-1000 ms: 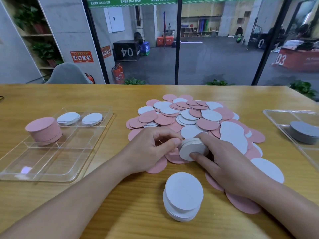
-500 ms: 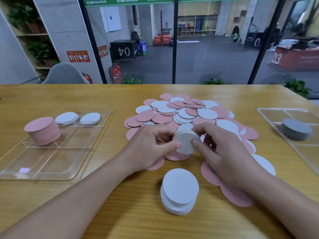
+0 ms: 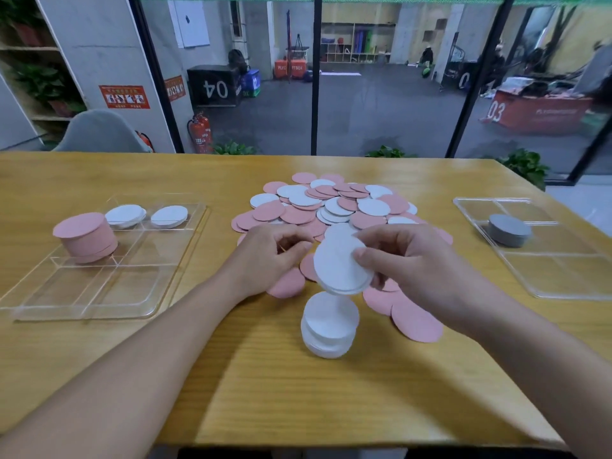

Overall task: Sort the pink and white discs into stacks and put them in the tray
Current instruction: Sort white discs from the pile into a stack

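Our right hand (image 3: 414,260) pinches a small batch of white discs (image 3: 342,263), thumb in front and fingers curled behind, lifted just above the white stack (image 3: 329,326) near the table's (image 3: 265,392) front edge. Our left hand (image 3: 268,256) hangs over the mixed pile (image 3: 331,207) at table centre, fingers loosely curled and holding nothing. The tray (image 3: 99,293) at the left edge holds a pink stack (image 3: 86,236) and two white stacks.

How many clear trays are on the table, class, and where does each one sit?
2. One clear tray lies at the table's left, holding a pink stack and two white stacks. The other clear tray lies at the right edge, partly cut off, holding a grey stack.
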Available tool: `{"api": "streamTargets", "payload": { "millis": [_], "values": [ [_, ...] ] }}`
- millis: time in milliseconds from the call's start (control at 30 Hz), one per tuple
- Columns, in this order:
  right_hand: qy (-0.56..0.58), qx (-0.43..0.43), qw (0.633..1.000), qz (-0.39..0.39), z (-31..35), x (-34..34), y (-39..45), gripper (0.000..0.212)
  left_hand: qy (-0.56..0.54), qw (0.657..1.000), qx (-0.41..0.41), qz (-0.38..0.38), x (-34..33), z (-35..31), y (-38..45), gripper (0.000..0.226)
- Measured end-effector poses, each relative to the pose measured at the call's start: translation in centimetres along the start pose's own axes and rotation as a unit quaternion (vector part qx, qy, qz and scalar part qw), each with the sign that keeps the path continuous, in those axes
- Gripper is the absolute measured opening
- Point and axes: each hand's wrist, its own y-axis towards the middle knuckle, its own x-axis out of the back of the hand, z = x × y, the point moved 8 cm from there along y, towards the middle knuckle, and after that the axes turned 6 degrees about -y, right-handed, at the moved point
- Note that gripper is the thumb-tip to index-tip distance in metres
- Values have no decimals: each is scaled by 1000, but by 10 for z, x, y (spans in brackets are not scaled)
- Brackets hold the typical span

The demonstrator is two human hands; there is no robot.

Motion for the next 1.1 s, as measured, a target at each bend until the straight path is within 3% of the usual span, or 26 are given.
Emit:
{"api": "streamTargets", "payload": {
  "millis": [333, 533, 633, 733, 833, 900, 1100],
  "values": [
    [-69, -50, 996, -15, 0, -29, -30, 15, 39, 999, 4, -3, -1, -7, -6, 13],
    [-143, -36, 987, -71, -7, -34, -33, 10, 63, 998, -1, 2, -4, -10, -7, 14],
    [-140, -27, 978, -149, -16, -7, -38, 11, 75, 997, -1, 0, -4, -12, -6, 14],
    [-235, -54, 951, -194, -49, 31, -41, 39, 66, 998, 6, -10, -7, -15, 2, 12],
    [-368, -122, 910, -147, -86, 46, -33, 80, 63, 998, 14, 11, -17, -20, 15, 16],
    [-415, -123, 895, -107, -96, 39, -18, 95, 59, 998, 16, 22, -24, -24, 24, 18],
    [-438, -86, 891, -85, -96, 21, 26, 84, 53, 998, 38, -5, -30, -23, 42, 23]
  ]
}}
